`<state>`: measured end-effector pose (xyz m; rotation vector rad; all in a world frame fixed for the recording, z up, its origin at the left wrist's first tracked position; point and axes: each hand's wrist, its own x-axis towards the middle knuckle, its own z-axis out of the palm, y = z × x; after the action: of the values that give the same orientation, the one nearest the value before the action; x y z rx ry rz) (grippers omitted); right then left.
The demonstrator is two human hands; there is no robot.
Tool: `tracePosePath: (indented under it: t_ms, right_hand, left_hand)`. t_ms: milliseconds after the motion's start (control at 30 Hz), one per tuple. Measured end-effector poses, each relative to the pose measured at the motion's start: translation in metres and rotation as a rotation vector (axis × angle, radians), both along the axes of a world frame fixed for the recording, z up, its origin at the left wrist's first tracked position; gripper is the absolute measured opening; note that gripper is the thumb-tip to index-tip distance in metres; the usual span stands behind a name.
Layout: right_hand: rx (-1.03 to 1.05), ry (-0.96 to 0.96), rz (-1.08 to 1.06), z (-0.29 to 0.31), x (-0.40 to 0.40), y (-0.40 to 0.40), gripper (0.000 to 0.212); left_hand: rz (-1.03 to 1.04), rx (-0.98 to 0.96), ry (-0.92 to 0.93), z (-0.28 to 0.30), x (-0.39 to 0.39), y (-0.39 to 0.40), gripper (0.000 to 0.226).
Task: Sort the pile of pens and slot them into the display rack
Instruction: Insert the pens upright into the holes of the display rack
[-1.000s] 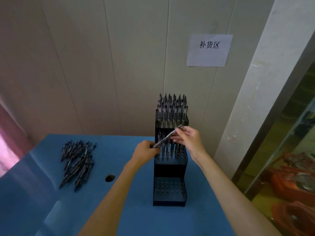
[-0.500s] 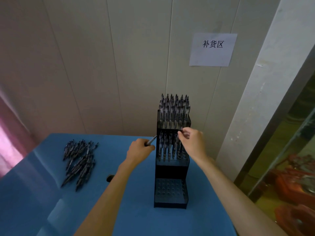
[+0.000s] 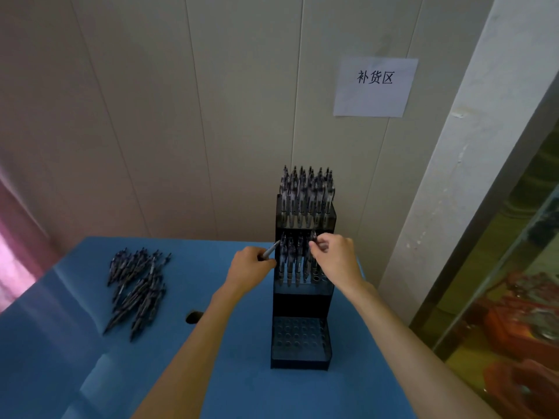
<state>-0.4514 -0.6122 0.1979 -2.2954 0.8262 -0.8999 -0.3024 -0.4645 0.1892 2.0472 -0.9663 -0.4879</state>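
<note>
Rack (image 3: 302, 352): black, stepped, three tiers; stands upright on the blue table, towards the back, close to the wall.
Top tier (image 3: 305, 219): full of pens standing upright in rows.
Middle tier (image 3: 302, 287): partly filled; pens stand on the left and centre, a few open holes show at the right.
Bottom tier (image 3: 299, 337): rows of round holes, no pens in them.
Right hand (image 3: 335, 258): at the middle tier; thumb and fingertips pinched together on the top end of a pen (image 3: 313, 240) that stands upright there. Whether its tip is seated in a hole cannot be told.
Left hand (image 3: 249, 266): just left of the rack, level with the middle tier; fingers curled into a fist round a spare pen (image 3: 270, 251), whose end sticks up and to the right, towards the rack's edge.
Loose pens (image 3: 136, 287): a heap lying flat on the table's left side, well apart from the rack, mostly pointing the same slanted way.
Table (image 3: 75, 373): blue top; a small dark round hole (image 3: 193, 316) lies between the heap and the rack.
Wall (image 3: 181, 116): pale panels behind the table.
Sign (image 3: 375, 86): white sheet on the wall, up and right of the rack, printed 补货区.
</note>
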Motion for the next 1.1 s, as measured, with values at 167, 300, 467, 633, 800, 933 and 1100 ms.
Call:
tracePosePath:
  t_ms: [167, 300, 467, 633, 800, 933, 1100]
  right_hand:
    - [0.019, 0.060, 0.003, -0.007, -0.003, 0.002, 0.023]
    - [0.068, 0.116, 0.034, -0.023, -0.003, 0.002, 0.030]
    - [0.015, 0.151, 0.028, -0.023, -0.001, 0.003, 0.031]
    - [-0.037, 0.094, -0.027, -0.006, -0.007, 0.007, 0.024]
    - [-0.178, -0.042, 0.163, 0.027, -0.001, 0.024, 0.023]
    - [-0.161, 0.096, 0.310, 0.032, 0.011, 0.033, 0.024]
    - [-0.248, 0.199, 0.345, 0.020, 0.010, 0.030, 0.014]
  left_hand:
    - [0.020, -0.006, 0.024, 0.003, 0.001, 0.000, 0.037]
    - [0.029, 0.001, 0.035, 0.003, 0.003, 0.001, 0.043]
    - [-0.009, 0.079, -0.035, 0.002, 0.007, 0.006, 0.038]
    - [-0.062, 0.119, -0.153, 0.000, 0.010, 0.012, 0.031]
    - [-0.075, 0.126, -0.328, 0.008, 0.004, 0.008, 0.018]
    - [-0.099, 0.116, -0.432, 0.015, -0.003, 0.001, 0.011]
    - [-0.108, 0.151, -0.481, 0.019, -0.004, -0.002, 0.008]
